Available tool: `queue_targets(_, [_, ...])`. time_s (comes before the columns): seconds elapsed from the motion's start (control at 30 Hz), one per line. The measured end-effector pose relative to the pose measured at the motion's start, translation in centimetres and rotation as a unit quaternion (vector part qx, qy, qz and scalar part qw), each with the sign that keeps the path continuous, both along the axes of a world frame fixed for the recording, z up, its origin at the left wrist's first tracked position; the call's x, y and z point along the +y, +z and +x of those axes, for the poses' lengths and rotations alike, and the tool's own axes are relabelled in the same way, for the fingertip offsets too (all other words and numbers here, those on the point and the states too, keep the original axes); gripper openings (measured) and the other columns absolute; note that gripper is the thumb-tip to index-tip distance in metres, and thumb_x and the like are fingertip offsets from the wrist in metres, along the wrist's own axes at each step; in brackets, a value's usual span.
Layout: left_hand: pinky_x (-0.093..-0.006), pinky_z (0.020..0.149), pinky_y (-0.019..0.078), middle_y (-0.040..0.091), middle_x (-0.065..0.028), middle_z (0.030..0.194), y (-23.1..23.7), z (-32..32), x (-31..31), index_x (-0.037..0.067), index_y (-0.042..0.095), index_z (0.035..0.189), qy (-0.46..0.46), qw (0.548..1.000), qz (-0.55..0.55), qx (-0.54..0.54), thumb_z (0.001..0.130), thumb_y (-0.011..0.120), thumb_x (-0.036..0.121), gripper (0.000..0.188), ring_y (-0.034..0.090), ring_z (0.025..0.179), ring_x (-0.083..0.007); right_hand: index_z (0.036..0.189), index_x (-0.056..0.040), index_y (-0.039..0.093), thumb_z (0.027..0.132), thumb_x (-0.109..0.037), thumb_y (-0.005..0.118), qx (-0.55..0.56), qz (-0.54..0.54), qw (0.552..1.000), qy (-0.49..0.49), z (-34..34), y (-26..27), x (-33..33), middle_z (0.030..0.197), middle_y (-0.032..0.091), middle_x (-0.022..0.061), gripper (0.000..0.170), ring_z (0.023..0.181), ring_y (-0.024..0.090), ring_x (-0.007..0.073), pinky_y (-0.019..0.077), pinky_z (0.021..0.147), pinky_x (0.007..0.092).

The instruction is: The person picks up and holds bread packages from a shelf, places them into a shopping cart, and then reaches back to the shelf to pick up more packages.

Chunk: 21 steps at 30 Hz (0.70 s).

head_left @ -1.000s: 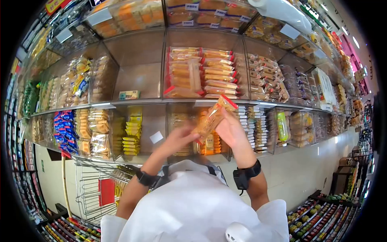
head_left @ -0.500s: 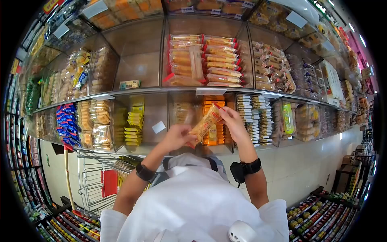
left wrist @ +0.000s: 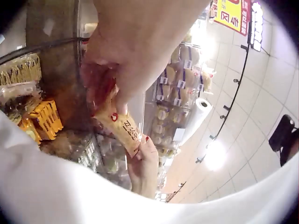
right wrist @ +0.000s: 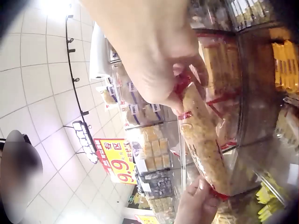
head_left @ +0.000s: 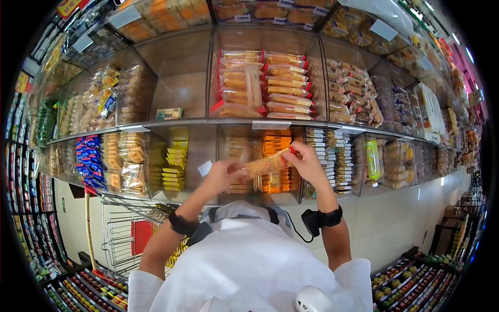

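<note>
Between my two hands is a long wrapped pastry [head_left: 266,164] in a clear packet with red ends, dark characters printed along its side. My left hand [head_left: 223,176] pinches one end, and my right hand [head_left: 307,165] grips the other between thumb and fingers. The packet lies nearly level in the head view, in front of the lower bins. Seen from the left wrist, the pastry [left wrist: 125,130] stretches from my left fingers down to the right hand [left wrist: 144,167]. From the right wrist, the pastry [right wrist: 203,140] runs from my right hand [right wrist: 163,74] down to the left fingertips [right wrist: 198,200].
Clear bins hold red-ended packets [head_left: 288,86], orange packets [head_left: 276,151], yellow packets [head_left: 175,164] and blue packets [head_left: 89,161]. A shelf ledge [head_left: 197,126] divides the upper and lower rows. A wire shopping cart [head_left: 117,229] stands at lower left, near a wooden pole [head_left: 88,229].
The pastry has swung from steeply slanted to nearly level, its right-hand end dropping. My right hand has come down slightly and turned; both hands still hold the packet.
</note>
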<state>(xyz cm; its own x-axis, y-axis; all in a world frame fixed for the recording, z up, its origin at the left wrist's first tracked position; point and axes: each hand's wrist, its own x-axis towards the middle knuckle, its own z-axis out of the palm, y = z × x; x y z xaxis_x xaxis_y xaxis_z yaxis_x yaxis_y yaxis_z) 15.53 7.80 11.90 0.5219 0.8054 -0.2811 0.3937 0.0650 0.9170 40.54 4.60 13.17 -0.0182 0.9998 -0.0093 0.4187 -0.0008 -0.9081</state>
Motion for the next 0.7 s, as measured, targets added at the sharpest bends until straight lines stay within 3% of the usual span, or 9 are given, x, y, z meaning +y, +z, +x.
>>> queue_targets(0.13, [-0.0238,0.056,0.0453,0.059,-0.0048,0.068,2.2,0.5,1.2,-0.004,0.055,0.091,0.032,0.996,-0.056,-0.065,0.08,0.057,0.005,0.015,0.053,0.056,-0.0099,0.072,0.0044,0.044,0.076,-0.013,0.06,0.018,0.051,0.998,-0.04,-0.5,0.3,0.8,0.065,0.045,0.0116,0.024,0.057,0.041,0.0218,0.0363,0.054,0.0298])
queue_targets(0.23, [-0.0239,0.054,0.0439,0.058,-0.0051,0.068,0.8,0.1,1.8,-0.004,0.055,0.085,0.044,0.998,-0.01,-0.046,0.08,0.056,0.004,0.01,0.053,0.057,-0.0101,0.074,0.0042,0.046,0.076,-0.012,0.06,-0.001,0.046,0.999,-0.005,-0.5,0.5,1.2,0.067,0.046,0.0108,0.021,0.059,0.043,0.0199,0.0373,0.055,0.0297])
queue_targets(0.33, [-0.0259,0.054,0.0435,0.058,-0.0115,0.066,1.8,0.0,1.8,-0.002,0.056,0.082,0.058,0.998,0.034,-0.021,0.076,0.054,0.004,0.009,0.055,0.056,-0.0143,0.081,0.0022,0.051,0.077,-0.012,0.06,-0.001,0.041,0.999,-0.011,-0.6,0.3,1.5,0.069,0.051,0.0092,0.018,0.062,0.049,0.0178,0.0405,0.059,0.0281])
queue_targets(0.43, [-0.0287,0.055,0.0436,0.057,-0.0156,0.068,2.3,0.1,2.1,-0.003,0.056,0.081,0.047,0.989,0.135,0.03,0.075,0.055,0.003,0.009,0.057,0.059,-0.0212,0.087,0.0007,0.053,0.077,-0.013,0.06,0.08,0.016,0.996,-0.043,-1.1,0.7,1.8,0.074,0.056,0.0086,0.018,0.067,0.054,0.0165,0.0431,0.062,0.0268])
queue_targets(0.53, [-0.0291,0.053,0.0419,0.054,-0.0134,0.065,3.9,0.4,2.3,-0.002,0.053,0.082,0.052,0.972,0.227,0.01,0.075,0.056,0.0,0.008,0.053,0.057,-0.0222,0.089,-0.0004,0.053,0.077,-0.012,0.06,0.05,0.005,0.999,-0.011,-0.6,1.0,2.2,0.076,0.059,0.0082,0.018,0.069,0.056,0.0161,0.0442,0.063,0.0259])
queue_targets(0.63, [-0.0333,0.057,0.0442,0.054,-0.0181,0.077,4.8,0.5,3.2,-0.002,0.052,0.082,0.054,0.961,0.271,0.019,0.075,0.052,0.001,0.008,0.055,0.064,-0.0328,0.085,0.0005,0.054,0.076,-0.009,0.06,0.081,-0.036,0.996,0.013,-0.2,2.6,2.8,0.073,0.059,0.0078,0.015,0.066,0.056,0.0152,0.0437,0.062,0.0251])
queue_targets(0.7, [-0.0345,0.059,0.044,0.052,-0.0182,0.078,5.8,0.9,4.4,-0.002,0.051,0.083,0.042,0.948,0.316,0.001,0.074,0.052,0.0,0.009,0.054,0.067,-0.0334,0.081,0.0006,0.054,0.075,-0.008,0.06,0.06,0.007,0.998,-0.002,-0.2,4.1,3.5,0.07,0.058,0.0075,0.012,0.063,0.055,0.0147,0.0431,0.06,0.0248])
